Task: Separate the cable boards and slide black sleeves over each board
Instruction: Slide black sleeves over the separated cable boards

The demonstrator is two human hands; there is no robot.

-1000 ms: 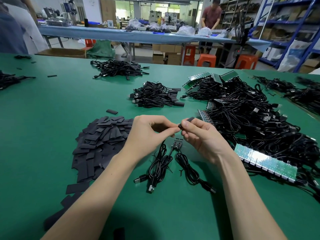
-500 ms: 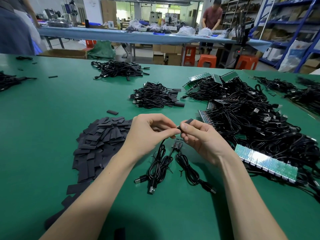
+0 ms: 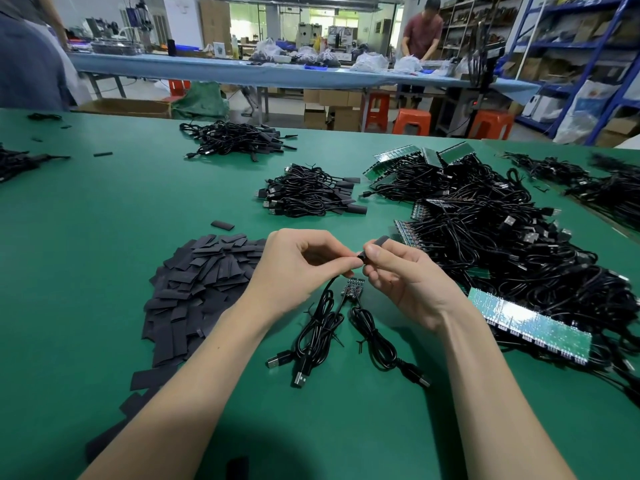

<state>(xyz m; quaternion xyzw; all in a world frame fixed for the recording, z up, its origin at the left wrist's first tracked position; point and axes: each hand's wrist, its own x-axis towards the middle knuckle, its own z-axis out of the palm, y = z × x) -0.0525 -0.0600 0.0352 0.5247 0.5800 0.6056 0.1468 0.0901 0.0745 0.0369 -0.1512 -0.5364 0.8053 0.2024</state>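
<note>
Green tabletop (image 3: 86,254) keeps the sleeve pile (image 3: 204,289) within reach while left hand (image 3: 298,268) fingers pinch a cable end and right hand (image 3: 405,275) fingers pinch a black sleeve (image 3: 375,244), probably for threading.

1 head-worn view, facing forward and down, close over green table (image 3: 86,271)

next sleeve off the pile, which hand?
Left, probably. The left hand sits right beside the sleeve pile; the right hand pinches the current sleeve, farther from it.
</note>
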